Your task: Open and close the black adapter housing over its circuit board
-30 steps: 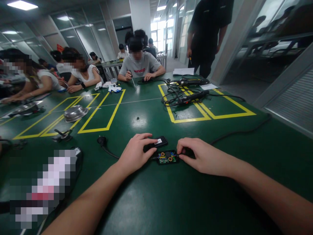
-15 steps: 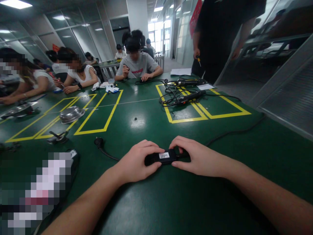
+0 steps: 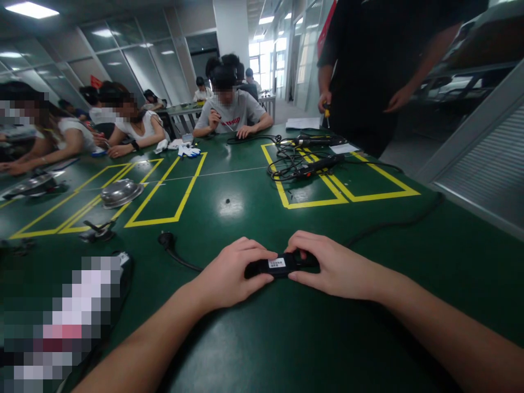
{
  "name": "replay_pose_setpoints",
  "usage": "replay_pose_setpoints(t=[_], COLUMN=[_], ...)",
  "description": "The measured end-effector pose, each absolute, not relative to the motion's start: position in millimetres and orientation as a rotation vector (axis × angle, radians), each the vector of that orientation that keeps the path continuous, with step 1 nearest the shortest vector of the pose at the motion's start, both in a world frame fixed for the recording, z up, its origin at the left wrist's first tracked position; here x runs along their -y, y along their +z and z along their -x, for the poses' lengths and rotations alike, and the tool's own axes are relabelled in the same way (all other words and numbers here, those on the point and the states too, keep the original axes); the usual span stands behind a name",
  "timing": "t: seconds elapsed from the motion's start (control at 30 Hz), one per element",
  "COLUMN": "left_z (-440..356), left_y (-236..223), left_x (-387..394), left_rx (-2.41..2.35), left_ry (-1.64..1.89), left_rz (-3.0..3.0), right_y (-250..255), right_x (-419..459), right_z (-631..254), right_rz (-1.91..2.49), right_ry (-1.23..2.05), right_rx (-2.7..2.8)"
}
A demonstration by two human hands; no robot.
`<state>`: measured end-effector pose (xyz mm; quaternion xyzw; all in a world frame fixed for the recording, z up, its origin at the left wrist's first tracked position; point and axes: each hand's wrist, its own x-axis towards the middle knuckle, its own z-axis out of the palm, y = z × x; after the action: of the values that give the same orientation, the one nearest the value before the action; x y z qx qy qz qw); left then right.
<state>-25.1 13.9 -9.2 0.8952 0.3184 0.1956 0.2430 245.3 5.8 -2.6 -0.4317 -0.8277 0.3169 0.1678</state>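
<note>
Black labelled case [image 3: 281, 264]: lengthwise between your fingertips, both hands equally near; left hand [image 3: 229, 273] and right hand [image 3: 327, 266] pinching opposite ends.

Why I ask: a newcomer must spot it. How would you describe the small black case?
On the near side of the green table, find the left hand and right hand. Between their fingertips is the small black case. Unlike the black plug to its left, it bears a white label.
</note>
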Motion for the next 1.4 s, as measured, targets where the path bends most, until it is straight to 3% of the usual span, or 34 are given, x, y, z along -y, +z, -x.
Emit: replay_pose_setpoints(t=[0.83,1.17,1.4], left_z=[25.3,26.0,31.5], left_y=[-12.5,-4.4,-19.8], left_x=[-13.0,-9.7,-24.2], left_rx=[-1.02,-0.928,-1.223], left_ry=[0.644,0.657,0.778], left_rz=[-2.223,-2.523,-2.422], right_y=[5.7,7.3,6.5], right_x=[-3.1,-4.5,-4.3], right_z=[-246.2,-244.1,-242.7], right_rz=[1.388,1.392,1.403], right_ry=[0.858,0.865,0.833], right_rx=[2.368,2.374,2.4])
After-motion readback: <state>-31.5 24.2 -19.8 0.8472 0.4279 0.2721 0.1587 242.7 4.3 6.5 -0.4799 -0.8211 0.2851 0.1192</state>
